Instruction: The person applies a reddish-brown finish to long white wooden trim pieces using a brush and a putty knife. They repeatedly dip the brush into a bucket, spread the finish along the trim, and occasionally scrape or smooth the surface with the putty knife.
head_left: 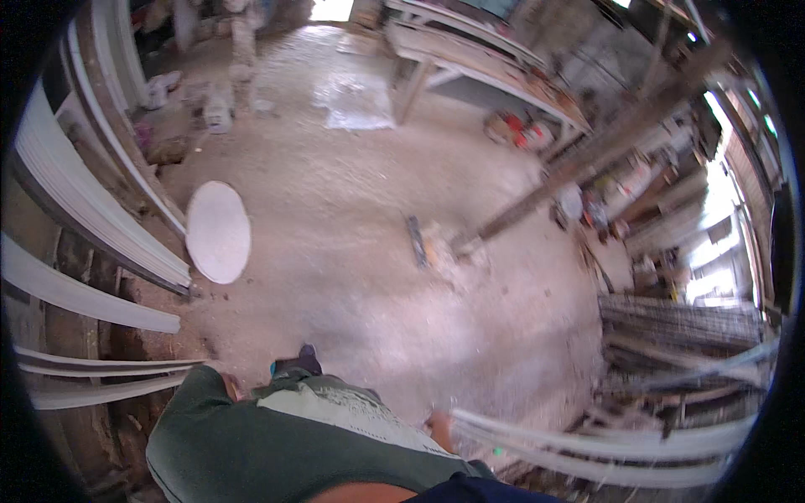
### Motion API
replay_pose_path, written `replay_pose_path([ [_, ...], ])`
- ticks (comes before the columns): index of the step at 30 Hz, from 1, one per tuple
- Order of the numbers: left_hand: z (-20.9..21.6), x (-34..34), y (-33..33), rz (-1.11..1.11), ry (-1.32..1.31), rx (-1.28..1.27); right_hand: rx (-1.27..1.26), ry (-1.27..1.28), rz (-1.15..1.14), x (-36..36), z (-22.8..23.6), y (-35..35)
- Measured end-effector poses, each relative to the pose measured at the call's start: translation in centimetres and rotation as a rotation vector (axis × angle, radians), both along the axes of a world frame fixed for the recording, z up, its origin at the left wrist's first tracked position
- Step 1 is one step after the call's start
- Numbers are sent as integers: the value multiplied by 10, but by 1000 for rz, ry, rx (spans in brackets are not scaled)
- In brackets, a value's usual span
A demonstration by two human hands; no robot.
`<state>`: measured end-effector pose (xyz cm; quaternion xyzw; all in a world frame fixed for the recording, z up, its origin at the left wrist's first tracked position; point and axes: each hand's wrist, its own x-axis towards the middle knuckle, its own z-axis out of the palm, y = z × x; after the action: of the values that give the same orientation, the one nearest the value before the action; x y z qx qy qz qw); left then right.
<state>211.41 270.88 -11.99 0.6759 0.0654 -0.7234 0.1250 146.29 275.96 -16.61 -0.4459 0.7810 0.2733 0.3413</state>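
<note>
My left arm, in a dark green sleeve, bends at the lower left. Only a bit of my left hand [232,386] shows past the sleeve; its fingers are hidden. Beside that elbow, long white strips [109,392] reach out toward the left. My right hand [440,429] is low at the front of my shirt, closed at the near end of a bundle of long white strips [587,444] that runs off to the right. Motion blurs this bundle, and my shirt [285,440] hides part of the grip.
A white oval board [219,232] lies at left, near stacked white lengths [92,184]. A wooden post [587,159] slants from the floor, with a dark bar [417,241] by its foot. A workbench [486,63] stands at the back, and piled timber [679,327] on the right.
</note>
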Motion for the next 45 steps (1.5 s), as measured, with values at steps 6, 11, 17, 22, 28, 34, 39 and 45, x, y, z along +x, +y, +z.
replay_pose_path([
  [6,-72,9,-81,398,-235,-257,-87,-387,-580,40,-25,-123],
  [11,-152,12,-221,-190,-599,-218,-160,-466,-664,47,-52,-279],
  [17,-60,-35,-471,77,-413,-564,-303,-500,-838,26,-93,-517],
  [22,25,-25,-626,-153,-457,-845,-655,-490,-464,87,-78,-824],
  [28,-16,-7,-692,251,-568,-656,-792,-787,-24,218,31,-1083],
  [34,-118,35,-691,-83,-417,-136,-603,-712,280,264,-5,-1171],
  [39,-97,62,-831,-168,-229,-67,-141,-318,260,216,-64,-1169],
  [45,-85,141,-1098,-180,-303,-342,-225,-403,-842,182,-69,-1156],
])
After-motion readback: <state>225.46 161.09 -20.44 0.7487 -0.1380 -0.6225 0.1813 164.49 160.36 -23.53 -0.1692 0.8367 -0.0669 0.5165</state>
